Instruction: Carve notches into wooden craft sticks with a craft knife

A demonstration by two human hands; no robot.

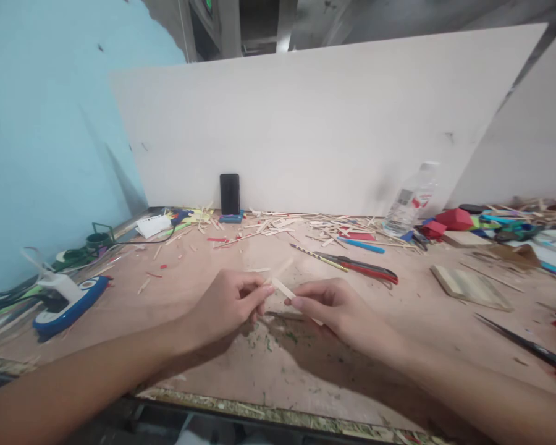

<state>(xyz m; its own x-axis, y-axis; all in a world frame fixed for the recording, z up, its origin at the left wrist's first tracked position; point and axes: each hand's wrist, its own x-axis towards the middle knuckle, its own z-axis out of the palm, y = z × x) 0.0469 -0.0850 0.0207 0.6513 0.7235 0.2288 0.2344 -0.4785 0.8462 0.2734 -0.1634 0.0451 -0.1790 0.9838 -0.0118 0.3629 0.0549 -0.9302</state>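
Observation:
Over the middle of the wooden tabletop [204, 361], my left hand [238, 300] pinches a thin wooden craft stick [283, 268] that slants up and to the right, a little blurred. Between thumb and fingers, my right hand [331, 303] grips a second craft stick [283, 288]. The two sticks meet or cross near my left fingertips; whether they are joined I cannot tell. Below them lies a narrow dark object [285, 316], partly hidden by my right hand, with green specks [296, 337] scattered in front of it.
Beyond my hands lie a patterned pencil [317, 256], a red-handled cutter [368, 269] and loose sticks [278, 225]. A phone [230, 193] and a tilted bottle [410, 201] stand near the white board [315, 130]. Scissors [523, 340] and a wood block [470, 287] lie right; a blue-white power strip [74, 309] left.

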